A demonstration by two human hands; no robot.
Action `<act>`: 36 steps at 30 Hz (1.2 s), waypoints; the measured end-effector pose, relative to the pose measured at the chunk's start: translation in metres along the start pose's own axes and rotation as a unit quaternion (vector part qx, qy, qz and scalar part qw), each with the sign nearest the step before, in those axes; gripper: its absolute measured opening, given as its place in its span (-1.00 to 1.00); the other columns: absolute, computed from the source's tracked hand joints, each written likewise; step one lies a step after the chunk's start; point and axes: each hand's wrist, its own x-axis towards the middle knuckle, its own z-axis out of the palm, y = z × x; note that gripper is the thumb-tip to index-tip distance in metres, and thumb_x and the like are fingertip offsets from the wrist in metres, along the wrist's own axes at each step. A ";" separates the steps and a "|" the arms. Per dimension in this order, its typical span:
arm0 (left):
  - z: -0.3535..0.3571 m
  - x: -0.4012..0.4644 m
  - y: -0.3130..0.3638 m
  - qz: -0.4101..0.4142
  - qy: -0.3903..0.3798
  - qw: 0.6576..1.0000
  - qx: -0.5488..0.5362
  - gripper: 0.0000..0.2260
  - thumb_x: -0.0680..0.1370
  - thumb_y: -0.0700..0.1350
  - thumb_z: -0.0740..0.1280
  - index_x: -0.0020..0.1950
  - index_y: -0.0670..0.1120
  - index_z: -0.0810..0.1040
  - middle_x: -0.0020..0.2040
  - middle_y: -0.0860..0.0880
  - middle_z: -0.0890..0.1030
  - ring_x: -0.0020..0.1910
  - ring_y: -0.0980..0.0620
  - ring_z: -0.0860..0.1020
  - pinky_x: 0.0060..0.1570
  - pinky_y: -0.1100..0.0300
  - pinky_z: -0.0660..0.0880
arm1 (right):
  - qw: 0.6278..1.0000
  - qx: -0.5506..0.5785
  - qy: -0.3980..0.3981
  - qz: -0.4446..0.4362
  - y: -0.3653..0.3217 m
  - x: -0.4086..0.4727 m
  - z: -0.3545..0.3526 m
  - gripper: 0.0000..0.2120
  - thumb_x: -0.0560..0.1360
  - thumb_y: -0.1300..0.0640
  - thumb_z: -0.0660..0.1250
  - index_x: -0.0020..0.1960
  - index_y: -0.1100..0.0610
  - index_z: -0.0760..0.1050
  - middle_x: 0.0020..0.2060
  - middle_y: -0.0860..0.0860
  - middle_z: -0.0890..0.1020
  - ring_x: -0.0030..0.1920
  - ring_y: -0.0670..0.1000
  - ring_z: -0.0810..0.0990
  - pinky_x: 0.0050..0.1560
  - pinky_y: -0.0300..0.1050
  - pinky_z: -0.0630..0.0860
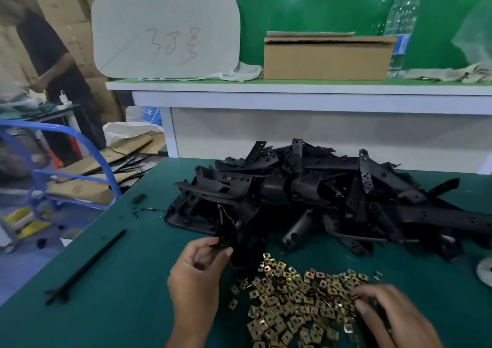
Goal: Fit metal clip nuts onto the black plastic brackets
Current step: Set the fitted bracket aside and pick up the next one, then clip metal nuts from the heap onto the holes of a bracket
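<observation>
black bracket (pixel 226 237) pinched in left hand (pixel 198 270) fingers; right hand (pixel 391 314) fingers curled among clip nuts (pixel 298 302).

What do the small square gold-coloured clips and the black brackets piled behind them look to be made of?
Small square gold-coloured clips: likely plated metal, going by their brassy glint. Black brackets: probably moulded plastic, matte with soft sheen and punched-looking holes.
</observation>
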 end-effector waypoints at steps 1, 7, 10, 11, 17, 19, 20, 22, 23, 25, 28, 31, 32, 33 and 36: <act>-0.002 0.002 0.000 0.012 0.021 1.000 0.007 -0.83 0.40 -0.04 0.58 -0.12 0.09 0.61 -0.32 0.12 0.67 -0.41 0.23 0.56 -0.29 0.26 0.49 | 1.000 0.010 -0.005 0.007 0.000 0.000 0.000 -0.86 0.49 0.08 0.45 -0.04 -0.16 0.59 -0.14 -0.29 0.58 -0.09 -0.14 0.58 -0.16 -0.24 0.40; -0.010 0.007 0.003 0.071 0.076 0.993 0.061 -0.76 0.63 0.08 0.29 -0.17 0.03 0.38 -0.33 -0.01 0.47 -0.44 0.11 0.39 -0.45 0.27 0.35 | 0.999 0.037 -0.019 0.031 -0.005 0.000 0.001 -0.93 0.55 0.02 0.36 0.01 -0.14 0.56 -0.11 -0.18 0.61 -0.07 -0.14 0.59 -0.10 -0.21 0.44; -0.009 0.009 0.003 0.028 0.088 0.996 0.017 -0.73 0.65 0.04 0.25 -0.16 -0.08 0.35 -0.33 -0.01 0.36 -0.42 0.16 0.31 -0.37 0.18 0.35 | 0.998 0.023 -0.037 0.035 -0.006 0.000 0.001 -0.92 0.56 0.00 0.35 -0.03 -0.19 0.49 -0.18 -0.11 0.62 -0.27 -0.23 0.55 -0.24 -0.36 0.43; -0.009 0.010 0.003 0.001 0.084 0.996 -0.017 -0.74 0.65 0.02 0.26 -0.14 -0.09 0.36 -0.29 -0.03 0.36 -0.36 0.13 0.35 -0.33 0.13 0.37 | 0.998 0.024 -0.050 0.028 -0.005 0.000 0.001 -0.89 0.55 -0.02 0.36 -0.04 -0.21 0.46 -0.18 -0.11 0.62 -0.28 -0.26 0.54 -0.23 -0.41 0.43; -0.006 0.010 0.005 -0.135 0.042 0.964 -0.223 -0.92 0.65 -0.09 0.31 0.10 -0.01 0.43 -0.16 0.00 0.56 -0.27 0.10 0.64 -0.08 0.12 0.52 | 0.986 -0.027 -0.150 -0.069 0.003 0.000 0.001 -0.69 0.34 0.09 0.64 -0.16 -0.21 0.56 -0.19 -0.38 0.57 -0.10 -0.31 0.54 -0.02 -0.45 0.42; -0.006 0.012 0.007 -0.154 0.020 0.947 -0.281 -0.88 0.65 -0.14 0.31 0.18 -0.03 0.46 -0.13 -0.06 0.63 -0.10 0.00 0.69 -0.15 0.19 0.57 | 0.988 -0.028 -0.126 -0.090 0.006 -0.001 0.003 -0.65 0.24 0.15 0.69 -0.20 -0.16 0.58 -0.21 -0.36 0.58 -0.13 -0.26 0.56 -0.12 -0.46 0.45; -0.006 0.012 0.007 -0.149 0.009 0.942 -0.299 -0.84 0.65 -0.17 0.32 0.22 -0.05 0.47 -0.13 -0.08 0.66 -0.05 -0.05 0.69 -0.20 0.23 0.60 | 0.989 -0.016 -0.121 -0.088 0.006 -0.002 0.003 -0.64 0.23 0.15 0.70 -0.19 -0.15 0.59 -0.19 -0.35 0.59 -0.13 -0.26 0.56 -0.15 -0.49 0.44; -0.005 0.011 0.008 -0.122 -0.021 0.942 -0.312 -0.76 0.63 -0.25 0.33 0.28 -0.09 0.48 -0.16 -0.05 0.69 -0.05 -0.01 0.69 -0.21 0.26 0.62 | 0.990 0.018 -0.106 -0.090 0.007 -0.003 0.003 -0.62 0.24 0.18 0.69 -0.13 -0.16 0.61 -0.21 -0.34 0.60 -0.09 -0.26 0.57 -0.13 -0.54 0.41; -0.004 0.010 0.009 -0.110 -0.036 0.944 -0.309 -0.74 0.62 -0.30 0.32 0.28 -0.10 0.49 -0.17 -0.02 0.69 -0.06 0.02 0.70 -0.19 0.24 0.63 | 0.990 0.030 -0.107 -0.088 0.008 -0.003 0.004 -0.61 0.26 0.18 0.68 -0.10 -0.17 0.62 -0.22 -0.34 0.60 -0.05 -0.28 0.56 -0.11 -0.56 0.39; -0.004 0.009 0.011 -0.094 -0.059 0.947 -0.302 -0.70 0.59 -0.37 0.31 0.27 -0.10 0.54 -0.11 -0.05 0.66 -0.03 0.04 0.70 -0.14 0.21 0.64 | 0.988 0.019 -0.109 -0.107 0.007 -0.004 0.004 -0.62 0.29 0.19 0.66 -0.04 -0.17 0.66 -0.20 -0.33 0.59 0.00 -0.31 0.55 -0.07 -0.58 0.37; -0.006 0.007 0.018 -0.066 -0.094 0.945 -0.307 -0.66 0.60 -0.44 0.25 0.19 -0.10 0.65 0.06 -0.11 0.70 0.08 -0.02 0.69 -0.02 0.18 0.63 | 0.989 0.021 -0.088 -0.115 0.006 -0.003 0.002 -0.71 0.35 0.18 0.58 -0.03 -0.16 0.70 -0.16 -0.29 0.60 -0.04 -0.29 0.58 -0.08 -0.51 0.40; -0.009 0.005 0.029 -0.056 -0.119 0.925 -0.356 -0.62 0.59 -0.48 0.17 0.04 -0.13 0.71 0.09 -0.15 0.71 0.11 -0.04 0.68 0.02 0.18 0.62 | 0.993 0.046 -0.048 -0.094 0.002 -0.002 -0.004 -0.80 0.41 0.09 0.47 -0.07 -0.21 0.69 -0.16 -0.25 0.61 -0.06 -0.29 0.58 -0.12 -0.43 0.42; -0.009 0.003 0.033 -0.059 -0.132 0.917 -0.372 -0.61 0.59 -0.48 0.15 0.00 -0.14 0.71 0.09 -0.17 0.70 0.11 -0.05 0.68 0.02 0.16 0.62 | 0.995 0.056 -0.035 -0.079 0.001 -0.002 -0.007 -0.81 0.42 0.05 0.44 -0.07 -0.25 0.67 -0.15 -0.25 0.63 -0.05 -0.31 0.57 -0.11 -0.43 0.42; -0.009 0.001 0.036 -0.066 -0.148 0.909 -0.384 -0.60 0.59 -0.48 0.12 -0.04 -0.15 0.70 0.09 -0.18 0.70 0.09 -0.06 0.68 0.01 0.14 0.63 | 0.995 0.074 -0.034 -0.055 -0.001 -0.002 -0.010 -0.81 0.44 0.01 0.41 -0.07 -0.30 0.65 -0.10 -0.28 0.64 -0.03 -0.33 0.57 -0.08 -0.42 0.43; -0.004 -0.014 0.036 -0.095 -0.220 0.882 -0.405 -0.66 0.60 -0.45 0.09 -0.01 -0.21 0.63 0.08 -0.22 0.69 0.04 -0.12 0.69 -0.03 0.08 0.64 | 0.976 0.191 -0.091 0.057 -0.001 0.000 -0.017 -0.79 0.53 -0.01 0.37 -0.02 -0.35 0.63 -0.08 -0.30 0.70 -0.08 -0.31 0.62 -0.03 -0.30 0.49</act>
